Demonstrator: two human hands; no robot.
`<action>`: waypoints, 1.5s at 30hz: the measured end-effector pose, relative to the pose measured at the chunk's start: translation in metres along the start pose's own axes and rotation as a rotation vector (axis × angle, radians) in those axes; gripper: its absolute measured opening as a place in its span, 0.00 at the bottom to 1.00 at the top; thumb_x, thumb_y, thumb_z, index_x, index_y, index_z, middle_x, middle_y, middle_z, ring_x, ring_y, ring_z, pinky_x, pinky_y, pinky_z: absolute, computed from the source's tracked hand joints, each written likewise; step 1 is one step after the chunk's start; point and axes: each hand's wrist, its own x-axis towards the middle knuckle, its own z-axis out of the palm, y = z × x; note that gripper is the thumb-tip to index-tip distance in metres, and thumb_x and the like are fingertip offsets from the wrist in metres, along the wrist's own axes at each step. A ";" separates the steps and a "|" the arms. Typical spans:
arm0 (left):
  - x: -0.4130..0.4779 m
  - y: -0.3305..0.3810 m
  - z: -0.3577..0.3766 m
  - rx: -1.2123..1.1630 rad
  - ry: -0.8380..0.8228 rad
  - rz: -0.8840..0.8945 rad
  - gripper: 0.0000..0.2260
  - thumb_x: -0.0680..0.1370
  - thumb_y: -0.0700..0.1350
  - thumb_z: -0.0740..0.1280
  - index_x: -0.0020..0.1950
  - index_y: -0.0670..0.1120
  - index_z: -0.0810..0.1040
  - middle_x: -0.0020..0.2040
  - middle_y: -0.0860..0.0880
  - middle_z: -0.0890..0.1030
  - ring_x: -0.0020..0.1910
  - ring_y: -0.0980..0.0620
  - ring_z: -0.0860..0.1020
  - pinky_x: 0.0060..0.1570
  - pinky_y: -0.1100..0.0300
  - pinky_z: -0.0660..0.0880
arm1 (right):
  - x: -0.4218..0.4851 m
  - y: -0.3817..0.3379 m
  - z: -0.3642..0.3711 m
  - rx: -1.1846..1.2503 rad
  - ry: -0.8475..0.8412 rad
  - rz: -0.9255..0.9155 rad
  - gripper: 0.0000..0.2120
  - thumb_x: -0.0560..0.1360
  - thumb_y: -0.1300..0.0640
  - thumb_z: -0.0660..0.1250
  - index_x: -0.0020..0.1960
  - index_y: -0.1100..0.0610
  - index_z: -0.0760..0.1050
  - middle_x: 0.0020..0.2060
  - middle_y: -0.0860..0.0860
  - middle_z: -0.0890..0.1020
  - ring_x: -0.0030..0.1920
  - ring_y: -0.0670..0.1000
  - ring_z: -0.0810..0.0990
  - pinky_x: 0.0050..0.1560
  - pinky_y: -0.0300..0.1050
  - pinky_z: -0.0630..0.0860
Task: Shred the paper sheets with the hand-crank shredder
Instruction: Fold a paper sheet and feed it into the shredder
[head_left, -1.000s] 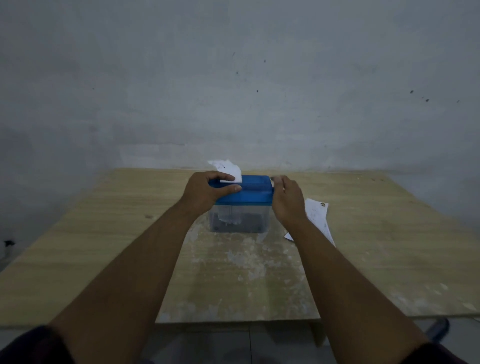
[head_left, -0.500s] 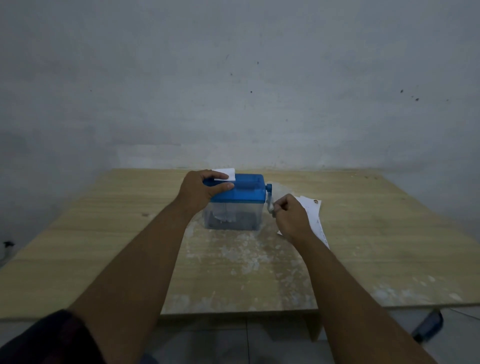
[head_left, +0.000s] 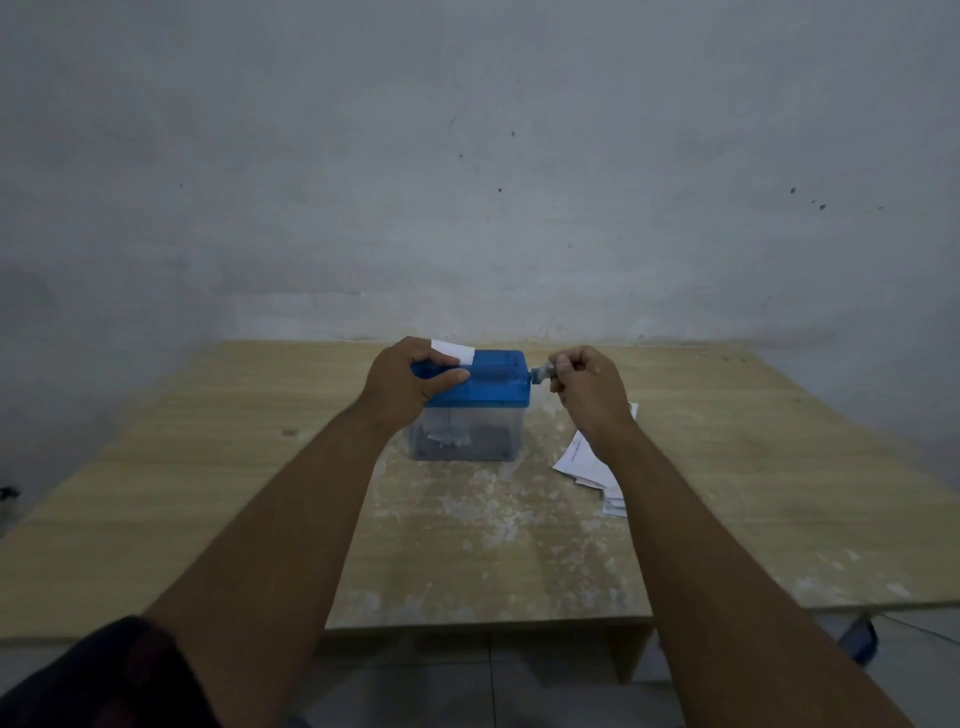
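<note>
Mid-table (head_left: 208, 467), your left hand (head_left: 402, 382) grips the shredder (head_left: 493, 400), thumb along the lid's front, fingers curled over the top beside a paper strip (head_left: 453, 352) standing in the slot. Your right hand (head_left: 589, 392) pinches the crank (head_left: 540, 371) at its right end, loose sheets (head_left: 587, 462) lying just beside

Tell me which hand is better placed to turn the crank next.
Right. The right hand pinches the crank, while the left hand grips the shredder at its lid, steadying it beside the paper sheet.
</note>
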 end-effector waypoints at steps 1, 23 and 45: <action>0.000 -0.001 0.000 -0.004 -0.014 -0.004 0.11 0.74 0.50 0.81 0.52 0.47 0.88 0.52 0.53 0.84 0.51 0.63 0.80 0.49 0.72 0.75 | 0.003 0.001 -0.001 -0.006 -0.008 -0.009 0.08 0.85 0.61 0.63 0.53 0.64 0.79 0.36 0.48 0.83 0.35 0.44 0.78 0.44 0.45 0.74; -0.001 -0.003 0.014 -0.119 0.041 -0.048 0.12 0.71 0.54 0.83 0.44 0.52 0.83 0.53 0.53 0.84 0.53 0.58 0.80 0.47 0.69 0.76 | 0.080 0.017 0.027 -0.007 -0.033 0.159 0.12 0.84 0.53 0.67 0.48 0.60 0.77 0.37 0.57 0.83 0.32 0.51 0.76 0.38 0.50 0.81; -0.002 0.012 0.014 -0.014 0.034 -0.092 0.10 0.73 0.51 0.82 0.49 0.50 0.87 0.59 0.51 0.82 0.59 0.54 0.77 0.49 0.73 0.70 | 0.003 -0.028 -0.018 0.101 -0.239 0.272 0.09 0.81 0.66 0.64 0.46 0.64 0.81 0.31 0.54 0.76 0.27 0.48 0.70 0.39 0.46 0.79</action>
